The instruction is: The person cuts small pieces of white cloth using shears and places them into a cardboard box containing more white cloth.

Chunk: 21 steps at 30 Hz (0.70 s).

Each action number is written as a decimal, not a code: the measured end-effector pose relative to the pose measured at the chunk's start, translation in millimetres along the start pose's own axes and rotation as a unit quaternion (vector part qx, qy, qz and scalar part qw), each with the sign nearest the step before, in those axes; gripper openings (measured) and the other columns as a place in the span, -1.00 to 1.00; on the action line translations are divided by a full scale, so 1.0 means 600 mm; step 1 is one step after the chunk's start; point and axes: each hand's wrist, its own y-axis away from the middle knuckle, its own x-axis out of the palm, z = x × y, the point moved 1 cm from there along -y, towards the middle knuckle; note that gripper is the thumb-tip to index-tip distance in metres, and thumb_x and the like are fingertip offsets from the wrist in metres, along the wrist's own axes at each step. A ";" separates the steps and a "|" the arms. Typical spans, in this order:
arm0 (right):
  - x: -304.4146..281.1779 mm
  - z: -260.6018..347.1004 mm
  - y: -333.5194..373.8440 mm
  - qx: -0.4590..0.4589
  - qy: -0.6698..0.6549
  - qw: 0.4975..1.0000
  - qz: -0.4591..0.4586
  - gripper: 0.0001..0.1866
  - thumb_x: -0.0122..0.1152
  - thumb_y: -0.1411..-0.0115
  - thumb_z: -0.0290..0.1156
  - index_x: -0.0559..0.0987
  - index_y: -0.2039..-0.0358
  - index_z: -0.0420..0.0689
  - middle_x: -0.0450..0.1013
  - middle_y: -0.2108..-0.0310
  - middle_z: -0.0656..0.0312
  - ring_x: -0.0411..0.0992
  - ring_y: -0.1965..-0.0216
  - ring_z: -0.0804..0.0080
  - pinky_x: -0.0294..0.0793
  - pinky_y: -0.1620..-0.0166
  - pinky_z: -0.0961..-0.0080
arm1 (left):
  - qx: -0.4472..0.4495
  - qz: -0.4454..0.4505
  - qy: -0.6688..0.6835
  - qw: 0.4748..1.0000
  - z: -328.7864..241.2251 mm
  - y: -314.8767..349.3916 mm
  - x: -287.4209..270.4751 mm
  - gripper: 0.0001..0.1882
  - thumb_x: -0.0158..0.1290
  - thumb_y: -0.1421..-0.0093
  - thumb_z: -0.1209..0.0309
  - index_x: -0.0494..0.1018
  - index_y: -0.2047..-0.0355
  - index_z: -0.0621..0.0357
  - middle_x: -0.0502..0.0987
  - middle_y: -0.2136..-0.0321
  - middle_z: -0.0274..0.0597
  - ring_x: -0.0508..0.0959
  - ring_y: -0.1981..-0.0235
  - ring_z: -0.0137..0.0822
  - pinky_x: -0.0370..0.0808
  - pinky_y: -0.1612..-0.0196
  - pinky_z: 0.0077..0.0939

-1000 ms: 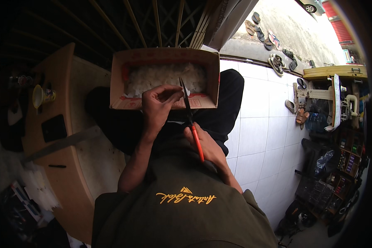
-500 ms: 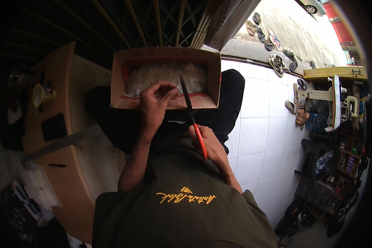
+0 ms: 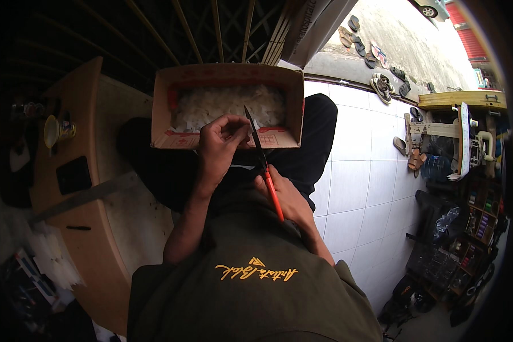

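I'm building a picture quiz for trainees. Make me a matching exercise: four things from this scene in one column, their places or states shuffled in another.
1. cardboard box
2. scissors
3. left hand
4. sandals

a. out by the doorway edge
b. gripped at the red handle by the right hand
c. on the lap, holding white pieces
d. pinching something small beside the blades

Pairs: 1-c, 2-b, 3-d, 4-a

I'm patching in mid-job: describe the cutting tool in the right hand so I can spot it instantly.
Start at the open cardboard box of white scraps on the person's lap. Just below its near wall, the right hand holds scissors. Their dark blades point up toward the box, and their bright red handle is the only red thing near the hands.
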 end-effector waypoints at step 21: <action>0.017 -0.032 -0.004 -0.063 -0.088 0.994 0.019 -0.37 -0.25 -0.40 0.15 0.34 0.16 -0.31 0.41 0.48 -0.16 0.41 0.39 -0.19 0.34 0.25 0.11 | -0.057 0.115 -0.692 0.711 -0.002 -0.184 -0.130 -0.46 0.26 -0.09 0.24 0.47 -0.02 0.27 0.55 0.03 0.11 0.51 -0.08 -0.04 0.43 -0.13 -0.27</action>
